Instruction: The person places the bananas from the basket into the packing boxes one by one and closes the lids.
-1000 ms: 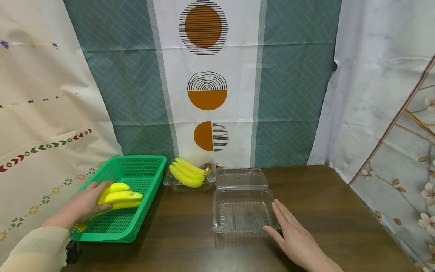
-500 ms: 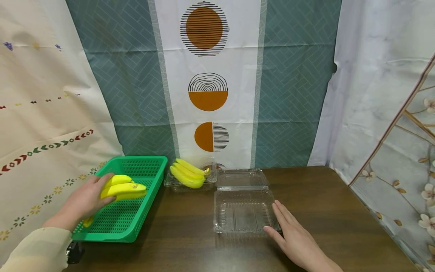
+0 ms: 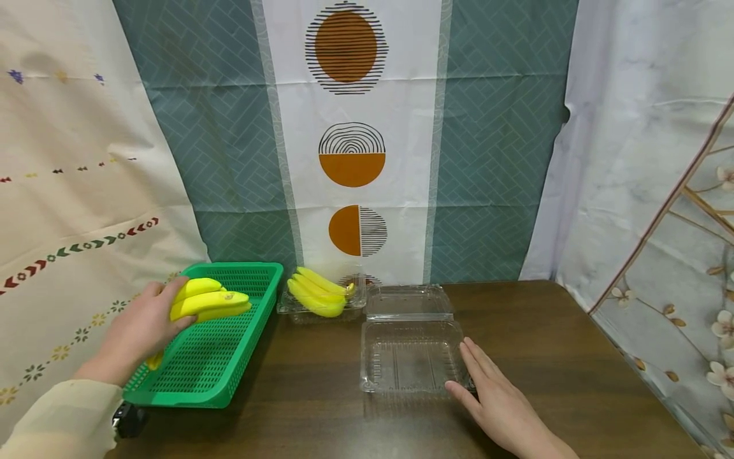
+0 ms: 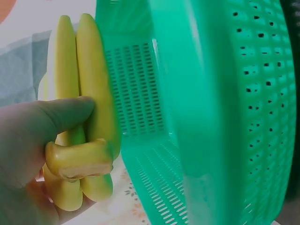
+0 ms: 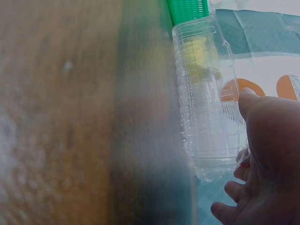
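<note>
My left hand (image 3: 143, 325) grips a bunch of yellow bananas (image 3: 209, 305) over the green plastic basket (image 3: 220, 398). In the left wrist view the thumb lies across the bananas (image 4: 96, 70), just above their stem (image 4: 79, 157), beside the basket wall (image 4: 201, 117). My right hand (image 3: 496, 395) lies at the right side of a clear plastic clamshell box (image 3: 410, 357), its fingers extended along the rim. The lid (image 3: 408, 301) of this box is folded back, and nothing is inside. The right wrist view shows the thumb and fingers next to the box (image 5: 211, 126).
Behind the basket's right side, a second clear clamshell (image 3: 358, 296) holds another bunch of bananas (image 3: 318, 293). Everything stands on a dark brown wooden table (image 3: 321, 408). Patterned cloth (image 3: 355, 102) hangs along the back and both sides.
My left hand has lifted the bunch of bananas upward and slightly right from the basket's floor. The right hand and the clear box have stayed in place.
</note>
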`<state>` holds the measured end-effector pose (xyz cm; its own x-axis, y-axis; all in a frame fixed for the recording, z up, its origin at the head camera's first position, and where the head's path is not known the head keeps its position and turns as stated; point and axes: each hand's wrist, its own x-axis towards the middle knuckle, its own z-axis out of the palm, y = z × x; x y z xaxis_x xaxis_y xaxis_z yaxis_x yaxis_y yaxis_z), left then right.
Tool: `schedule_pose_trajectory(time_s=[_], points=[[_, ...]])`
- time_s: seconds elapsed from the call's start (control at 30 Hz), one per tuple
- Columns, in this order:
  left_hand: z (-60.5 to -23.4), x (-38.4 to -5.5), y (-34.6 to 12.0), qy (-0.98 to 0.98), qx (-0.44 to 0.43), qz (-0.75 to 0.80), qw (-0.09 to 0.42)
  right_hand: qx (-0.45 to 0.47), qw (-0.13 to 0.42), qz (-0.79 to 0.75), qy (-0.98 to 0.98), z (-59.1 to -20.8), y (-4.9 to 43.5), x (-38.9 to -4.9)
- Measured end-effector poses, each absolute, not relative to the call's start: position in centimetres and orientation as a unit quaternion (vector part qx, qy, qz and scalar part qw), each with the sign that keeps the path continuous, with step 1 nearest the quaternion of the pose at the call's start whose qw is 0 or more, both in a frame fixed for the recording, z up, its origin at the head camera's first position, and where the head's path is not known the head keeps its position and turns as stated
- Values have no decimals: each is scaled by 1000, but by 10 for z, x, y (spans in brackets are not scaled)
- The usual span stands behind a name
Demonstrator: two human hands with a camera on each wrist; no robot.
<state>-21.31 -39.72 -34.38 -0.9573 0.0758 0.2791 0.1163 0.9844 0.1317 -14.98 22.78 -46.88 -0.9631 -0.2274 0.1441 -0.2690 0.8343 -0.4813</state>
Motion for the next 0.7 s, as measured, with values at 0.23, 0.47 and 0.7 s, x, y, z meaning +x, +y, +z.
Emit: schedule_pose_trajectory(time_s=[0.23, 0.47, 0.7], points=[[-336, -212, -388, -986, -50, -78, 139, 132, 48, 256, -956, -470, 228, -149], [-329, -210, -374, -982, -60, -84, 156, 132, 46, 258, -956, -470, 228, -149], [-321, -211, -359, -980, -74, -72, 172, 131, 32, 260, -956, -469, 228, -150]])
